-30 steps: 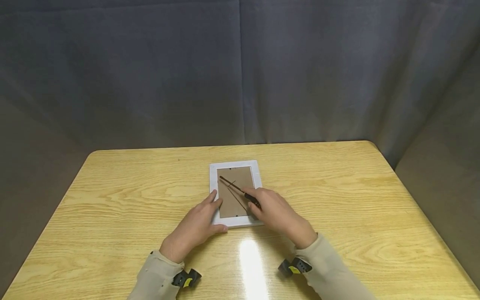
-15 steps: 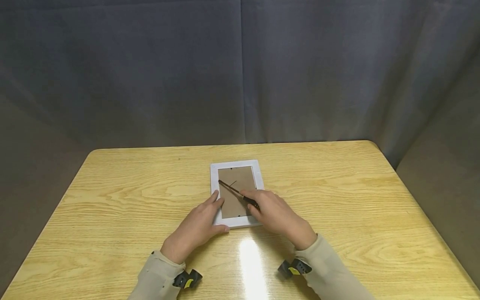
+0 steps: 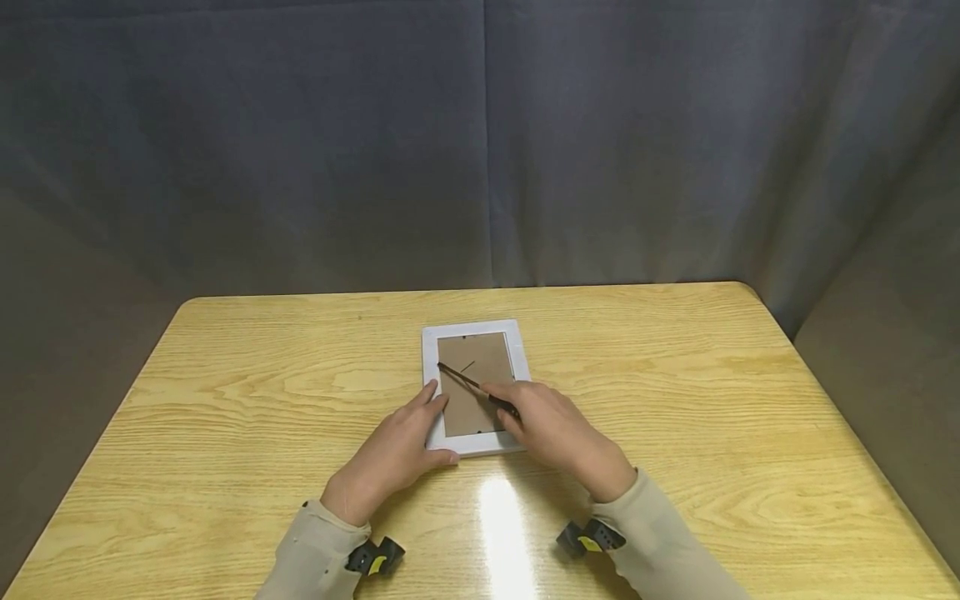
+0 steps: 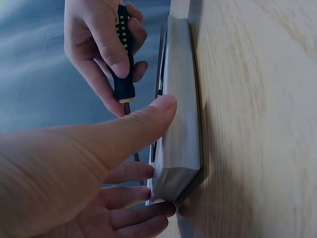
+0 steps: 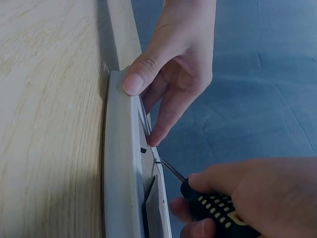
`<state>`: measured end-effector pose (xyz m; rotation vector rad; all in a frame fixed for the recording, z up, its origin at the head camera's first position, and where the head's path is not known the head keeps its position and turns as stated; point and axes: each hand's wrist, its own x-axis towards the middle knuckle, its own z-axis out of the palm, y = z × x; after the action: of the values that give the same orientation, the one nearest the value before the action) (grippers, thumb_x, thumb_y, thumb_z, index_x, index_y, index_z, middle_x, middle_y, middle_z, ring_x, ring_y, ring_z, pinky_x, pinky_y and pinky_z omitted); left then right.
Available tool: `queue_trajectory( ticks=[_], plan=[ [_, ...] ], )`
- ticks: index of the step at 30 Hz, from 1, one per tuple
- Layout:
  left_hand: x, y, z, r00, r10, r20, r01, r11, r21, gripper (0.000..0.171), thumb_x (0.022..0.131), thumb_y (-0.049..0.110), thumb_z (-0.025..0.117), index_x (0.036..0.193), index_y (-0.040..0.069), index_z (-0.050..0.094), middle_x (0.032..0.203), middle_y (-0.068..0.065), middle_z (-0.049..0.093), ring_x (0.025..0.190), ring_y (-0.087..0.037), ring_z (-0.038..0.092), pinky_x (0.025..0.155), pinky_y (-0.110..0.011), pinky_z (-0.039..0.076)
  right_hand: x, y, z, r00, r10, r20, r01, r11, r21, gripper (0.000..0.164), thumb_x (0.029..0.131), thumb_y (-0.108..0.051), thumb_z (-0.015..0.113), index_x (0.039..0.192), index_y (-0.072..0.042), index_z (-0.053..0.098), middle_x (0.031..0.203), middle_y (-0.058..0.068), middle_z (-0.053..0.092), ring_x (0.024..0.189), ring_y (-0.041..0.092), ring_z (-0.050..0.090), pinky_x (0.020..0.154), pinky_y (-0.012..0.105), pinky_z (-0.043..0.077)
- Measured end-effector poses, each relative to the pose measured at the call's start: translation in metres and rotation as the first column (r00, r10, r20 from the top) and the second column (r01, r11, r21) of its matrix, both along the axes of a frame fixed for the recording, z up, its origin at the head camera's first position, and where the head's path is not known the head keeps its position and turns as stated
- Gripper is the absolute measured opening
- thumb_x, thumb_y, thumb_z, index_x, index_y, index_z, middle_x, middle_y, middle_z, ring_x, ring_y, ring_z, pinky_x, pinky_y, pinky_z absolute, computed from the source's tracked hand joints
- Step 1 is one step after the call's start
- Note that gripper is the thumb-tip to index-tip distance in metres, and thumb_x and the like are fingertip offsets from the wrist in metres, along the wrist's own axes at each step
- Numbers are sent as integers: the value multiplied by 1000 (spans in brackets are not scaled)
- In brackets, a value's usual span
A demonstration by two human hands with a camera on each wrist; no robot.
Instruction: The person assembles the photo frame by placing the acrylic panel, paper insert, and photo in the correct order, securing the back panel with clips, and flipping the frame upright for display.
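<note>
A white picture frame (image 3: 472, 328) lies on the table with its brown backing board (image 3: 487, 354) facing up. My left hand (image 3: 393, 446) grips its near left corner, thumb along the near edge and fingers at the left side, some reaching onto the board. In my right hand (image 3: 558, 425) is a screwdriver with a black and yellow handle (image 5: 213, 206). Its shaft slants left over the board, and the tip meets the frame's left inner edge near a small dark tab. The right fingers curl round the handle, seen in the left wrist view (image 4: 124, 74).
The wood-grain table (image 3: 247, 392) extends to both sides of the frame. Grey curtains (image 3: 300, 167) hang behind it and along the sides. A raised flap (image 5: 157, 213) of the backing shows in the right wrist view.
The screwdriver's tip has moved down and slightly left, from over the board's upper left to the frame's left inner edge. The left hand keeps its hold on the corner.
</note>
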<state>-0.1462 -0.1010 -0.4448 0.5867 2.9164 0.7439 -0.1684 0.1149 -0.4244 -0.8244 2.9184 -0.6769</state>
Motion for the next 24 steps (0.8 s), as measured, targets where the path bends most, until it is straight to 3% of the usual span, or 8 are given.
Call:
queue_trajectory(
  ticks=[9, 24],
  plan=[
    [-1, 0, 0, 998, 41, 37, -42, 999, 17, 90, 69, 36, 79, 139, -7, 42, 150, -27, 26, 129, -41, 39, 102, -46, 38, 0, -1, -3, 999, -21, -36, 21, 1000, -8, 39, 90, -14, 57, 130, -12, 60, 120, 4, 65, 100, 15, 61, 71, 34, 52],
    [-2, -1, -1, 999, 29, 26, -29, 999, 32, 91, 68, 35, 80, 138, -8, 42, 149, -28, 27, 127, -41, 41, 101, -45, 39, 1, -4, -4, 998, -42, -49, 43, 999, 15, 40, 90, -16, 58, 130, -17, 60, 111, 2, 68, 87, 13, 61, 62, 32, 50]
  ],
)
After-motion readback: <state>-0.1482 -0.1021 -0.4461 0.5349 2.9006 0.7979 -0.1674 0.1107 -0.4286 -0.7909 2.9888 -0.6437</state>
